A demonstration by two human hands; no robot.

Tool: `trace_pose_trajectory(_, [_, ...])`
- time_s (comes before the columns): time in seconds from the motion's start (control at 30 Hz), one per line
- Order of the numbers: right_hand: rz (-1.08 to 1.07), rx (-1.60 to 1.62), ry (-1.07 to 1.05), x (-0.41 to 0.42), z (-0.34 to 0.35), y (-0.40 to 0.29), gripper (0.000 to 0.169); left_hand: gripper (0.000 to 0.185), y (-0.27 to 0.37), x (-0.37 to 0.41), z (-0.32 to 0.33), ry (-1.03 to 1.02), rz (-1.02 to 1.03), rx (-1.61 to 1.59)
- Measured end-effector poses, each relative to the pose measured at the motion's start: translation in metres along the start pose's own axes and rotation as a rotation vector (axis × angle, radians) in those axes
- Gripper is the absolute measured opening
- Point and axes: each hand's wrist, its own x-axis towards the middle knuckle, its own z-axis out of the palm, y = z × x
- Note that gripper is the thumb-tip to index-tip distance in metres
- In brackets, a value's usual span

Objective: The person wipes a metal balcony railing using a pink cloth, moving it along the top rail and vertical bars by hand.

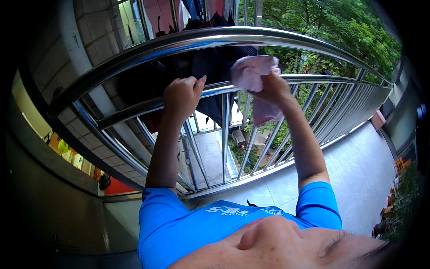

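My right hand (pixel 276 88) holds a crumpled pale pink cloth (pixel 250 72) at the middle rail (pixel 315 78) of a stainless steel balcony railing. Part of the cloth hangs below that rail, slightly blurred. To the left, my left hand (pixel 183 95) is curled over the same rail, its thumb pointing up and its fingertips mostly hidden. Above both hands curves the thick, shiny top rail (pixel 235 35). Slim metal balusters (pixel 224 134) run down from the middle rail.
Dark garments (pixel 211 67) hang just beyond the railing, with more clothes above. A tiled wall (pixel 97 33) and a light pipe (pixel 79 53) stand left. Grey floor tiles (pixel 349 168) extend right towards potted plants (pixel 403 201). Trees (pixel 322 27) and ground far below show outside.
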Motion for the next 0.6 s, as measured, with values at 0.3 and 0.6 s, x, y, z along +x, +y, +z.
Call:
trace_pose_trajectory(0.3, [-0.061, 0.044, -0.037, 0.001, -0.015, -0.025, 0.110, 0.053, 0.025, 0.011, 0.012, -0.175, -0.290, 0.286])
trace_pose_trajectory(0.6, [-0.187, 0.296, 0.365, 0.000, 0.001, -0.074, 0.064, 0.044, 0.014, 0.006, 0.021, -0.145, -0.303, 0.313])
